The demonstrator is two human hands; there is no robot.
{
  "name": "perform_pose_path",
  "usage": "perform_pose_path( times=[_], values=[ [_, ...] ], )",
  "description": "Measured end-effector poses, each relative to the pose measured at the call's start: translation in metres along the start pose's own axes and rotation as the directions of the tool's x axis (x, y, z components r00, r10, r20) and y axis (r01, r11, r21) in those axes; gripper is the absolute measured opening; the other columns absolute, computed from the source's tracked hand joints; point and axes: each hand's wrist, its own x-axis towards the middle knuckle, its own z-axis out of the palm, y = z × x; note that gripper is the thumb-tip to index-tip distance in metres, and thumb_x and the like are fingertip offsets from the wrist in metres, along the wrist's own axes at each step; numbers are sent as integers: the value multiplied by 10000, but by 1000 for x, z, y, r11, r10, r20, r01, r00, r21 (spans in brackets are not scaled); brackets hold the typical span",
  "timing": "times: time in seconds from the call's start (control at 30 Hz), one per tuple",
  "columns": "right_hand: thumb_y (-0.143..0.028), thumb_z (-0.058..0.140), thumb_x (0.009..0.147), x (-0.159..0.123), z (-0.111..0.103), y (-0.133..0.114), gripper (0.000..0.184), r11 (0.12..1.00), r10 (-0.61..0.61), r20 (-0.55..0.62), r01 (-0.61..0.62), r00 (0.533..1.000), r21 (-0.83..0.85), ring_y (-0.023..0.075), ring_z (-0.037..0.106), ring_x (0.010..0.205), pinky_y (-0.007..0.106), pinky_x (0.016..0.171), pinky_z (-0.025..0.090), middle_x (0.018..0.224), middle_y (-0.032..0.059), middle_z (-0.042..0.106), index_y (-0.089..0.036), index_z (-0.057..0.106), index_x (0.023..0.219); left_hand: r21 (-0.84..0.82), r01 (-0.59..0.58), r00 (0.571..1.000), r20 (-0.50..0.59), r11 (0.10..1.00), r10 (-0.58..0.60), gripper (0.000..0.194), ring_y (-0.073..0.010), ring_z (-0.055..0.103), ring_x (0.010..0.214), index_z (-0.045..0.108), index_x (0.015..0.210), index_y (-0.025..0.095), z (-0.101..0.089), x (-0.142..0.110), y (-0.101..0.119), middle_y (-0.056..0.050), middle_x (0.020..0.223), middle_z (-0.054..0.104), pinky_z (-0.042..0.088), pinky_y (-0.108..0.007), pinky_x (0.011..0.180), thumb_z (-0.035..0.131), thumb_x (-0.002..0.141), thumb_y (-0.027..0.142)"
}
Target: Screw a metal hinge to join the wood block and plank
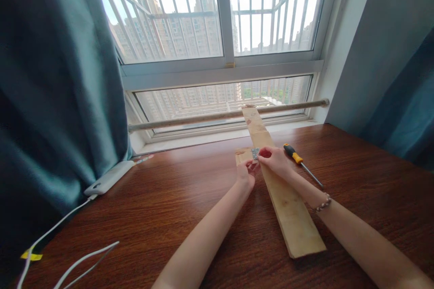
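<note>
A long pale wooden plank (288,207) lies on the dark wooden table (169,207), running from near me toward the window. A small wood piece (242,155) sits against its left side, with a small metal hinge (255,151) across the joint. My left hand (247,172) rests by the small piece, fingers curled at the hinge. My right hand (275,160) lies on the plank, fingertips pinched at the hinge. Whether the fingers hold a small part is too fine to see.
A screwdriver (301,165) with a yellow and black handle lies right of the plank. A white power bank (109,178) with white cables (57,230) lies at the left by the teal curtain (50,90). A rail (217,115) runs along the window sill.
</note>
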Motion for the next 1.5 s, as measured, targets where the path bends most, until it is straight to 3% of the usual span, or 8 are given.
perform_pose_path(
  times=[0.23,0.57,0.77,0.9,1.0,1.23,1.37,1.5],
  values=[
    [-162,546,752,-6,7,-10,50,978,-164,-5,163,986,-128,126,541,585,227,575,406,662,-7,594,-180,590,735,-11,19,1000,-17,1000,-19,86,-194,648,706,627,694,105,4,-3,2,-106,720,663,521,-297,678,544,699,87],
    [-135,562,756,-6,9,-10,45,974,-150,-4,147,989,-174,139,551,645,245,630,419,713,7,577,-174,575,736,-16,32,999,-13,999,-33,104,-180,647,671,618,686,98,5,-5,1,-108,711,658,521,-282,664,526,734,90],
    [-274,651,727,14,-30,-3,238,967,88,23,-80,996,-240,145,605,696,242,671,451,888,44,651,-159,629,934,-44,27,997,-67,999,-30,94,-141,617,599,596,709,134,4,-2,0,-63,703,647,521,-264,616,525,729,76],
    [-395,562,803,21,-64,28,336,657,399,-22,-303,917,-691,259,596,961,318,813,435,1018,143,643,-128,645,990,-50,33,995,-89,998,-37,88,-136,609,582,582,717,146,3,1,-1,-49,687,637,523,-262,591,531,716,74],
    [-396,601,772,19,-79,53,380,497,555,-44,-373,831,-784,350,578,998,401,812,439,987,217,638,-78,661,971,-54,35,994,-102,998,-40,84,-128,602,564,569,706,142,4,0,-1,-43,671,627,522,-257,582,532,709,66],
    [-296,681,709,12,-75,81,387,480,631,-31,-421,776,-770,337,607,958,372,762,477,1021,214,630,-76,646,1025,-47,30,994,-107,998,-35,99,-128,600,554,551,695,145,6,-3,0,-35,649,614,521,-268,586,509,736,66],
    [-224,631,717,12,-77,83,300,518,615,-35,-437,788,-735,344,623,906,375,724,482,957,229,641,-59,663,966,-44,35,994,-104,998,-40,85,-135,600,556,552,700,134,5,-1,0,-49,666,615,519,-278,594,513,732,66],
    [-256,633,684,22,-106,70,170,612,562,-5,-421,827,-669,303,643,786,314,630,480,724,161,658,-92,680,681,-53,28,995,-99,998,-33,86,-134,599,568,551,695,144,3,2,-1,-42,670,622,520,-279,598,531,716,62]
  ],
)
